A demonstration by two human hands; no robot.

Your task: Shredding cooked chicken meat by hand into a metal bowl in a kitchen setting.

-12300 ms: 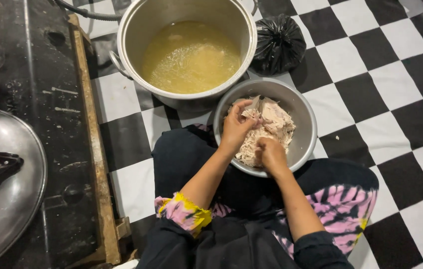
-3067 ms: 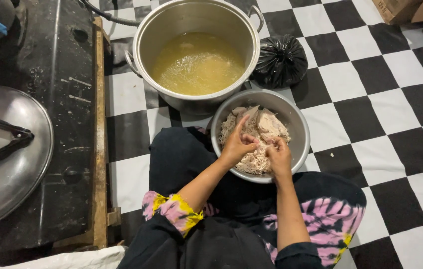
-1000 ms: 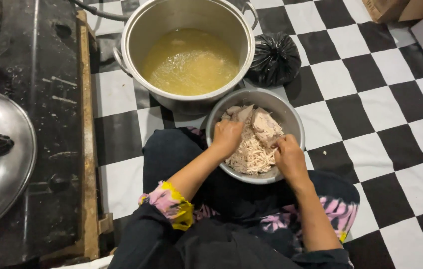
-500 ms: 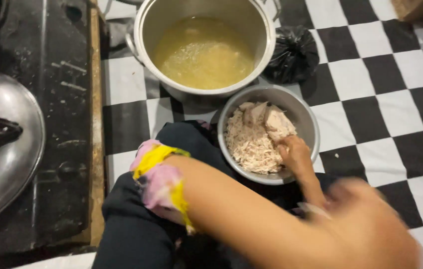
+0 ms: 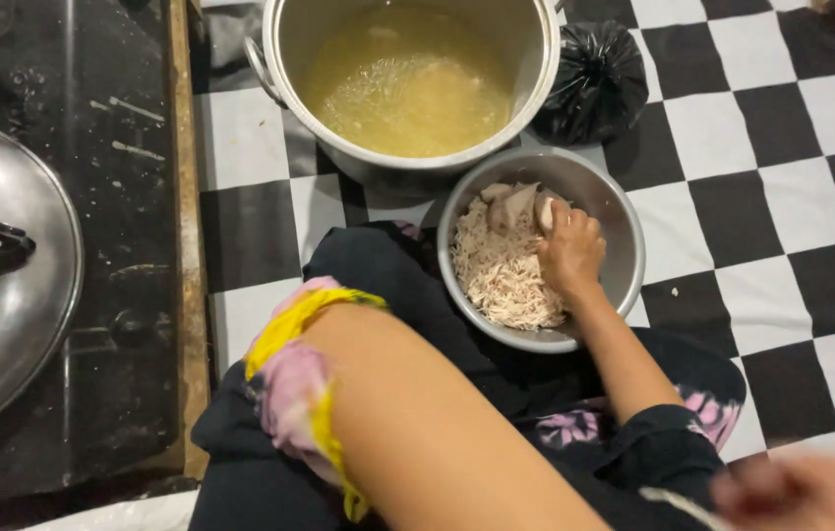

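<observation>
A metal bowl (image 5: 624, 231) rests on my lap with pale shredded meat (image 5: 501, 275) and a few whole chunks (image 5: 514, 205) inside. My right hand (image 5: 570, 251) is in the bowl, its fingers curled on a pale chunk at the far side. My left arm, in a pink and yellow cuff (image 5: 299, 369), crosses low in front of me. My left hand (image 5: 801, 492) is a blur at the bottom right corner, away from the bowl, and its fingers cannot be made out.
A large steel pot (image 5: 280, 49) of yellow broth stands just beyond the bowl. A tied black plastic bag (image 5: 594, 84) lies to its right. A dark stove top (image 5: 113, 246) with a round metal lid (image 5: 14, 324) is on my left. The floor is black-and-white checked.
My left hand has left the bowl and swung across my body to the bottom right. My right hand has moved from the bowl's near rim to the chunks at its far side.
</observation>
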